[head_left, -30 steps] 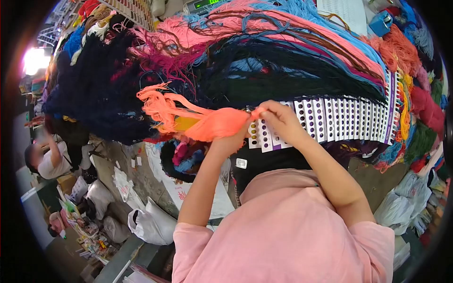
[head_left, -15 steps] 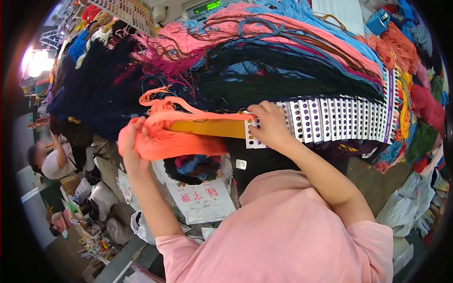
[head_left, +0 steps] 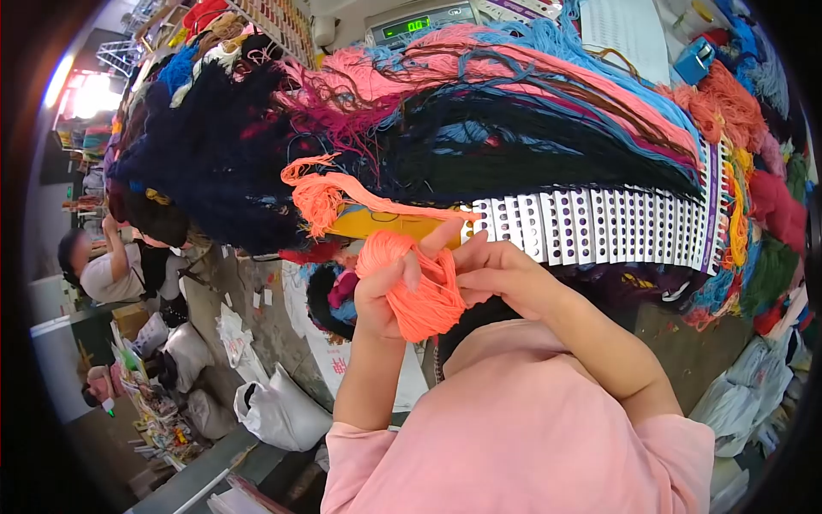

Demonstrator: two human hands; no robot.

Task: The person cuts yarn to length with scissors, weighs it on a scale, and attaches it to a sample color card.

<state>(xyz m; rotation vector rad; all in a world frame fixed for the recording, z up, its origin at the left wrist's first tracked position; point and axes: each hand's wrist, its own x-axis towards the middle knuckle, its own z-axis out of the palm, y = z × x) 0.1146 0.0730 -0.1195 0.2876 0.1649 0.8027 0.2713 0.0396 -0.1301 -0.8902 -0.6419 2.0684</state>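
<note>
My left hand [head_left: 381,295] is closed round a folded skein of bright coral-orange thread [head_left: 424,304], held in front of my chest. One finger of that hand sticks up through the loops. At the skein's right edge, my right hand [head_left: 509,278] pinches with thumb and fingers bent against the thread; their tips are partly hidden. Behind the hands a yellow strip [head_left: 377,224] lies on the table, with a loose coral-orange strand [head_left: 360,190] along its upper edge. To the right of it runs a row of white punched cards [head_left: 591,227].
Long dark thread hanks [head_left: 514,163] cover the table behind the cards, with pink thread [head_left: 479,43] beyond. A digital scale [head_left: 419,24] stands at the back. A blue box-like object [head_left: 693,58] is at back right. White sacks [head_left: 282,411] and another person [head_left: 111,265] are at left.
The coral-orange skein has been drawn right and gathered into a compact folded bundle in my left hand. My right hand has left the cards and come to the bundle.
</note>
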